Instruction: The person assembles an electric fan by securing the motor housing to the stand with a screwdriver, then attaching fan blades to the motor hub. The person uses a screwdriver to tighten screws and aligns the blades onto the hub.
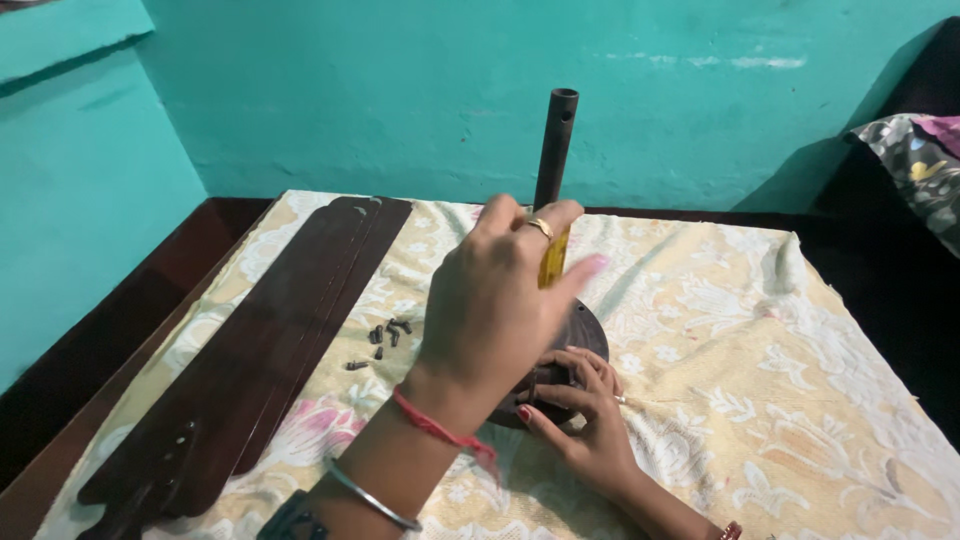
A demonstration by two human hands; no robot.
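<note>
You seem to be working a fastener on the fan motor (590, 335) at table centre: your left hand (490, 310) grips the yellow-handled screwdriver (553, 262) above it, your right hand (585, 420) clasps its six o'clock edge, so next keep the tip square and the housing steady.

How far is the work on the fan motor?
Done: the fan blades lie stacked aside, and loose screws lie on the cloth. In hand: the left hand works a yellow-handled screwdriver while the right hand steadies the motor. Left: cannot tell.
</note>
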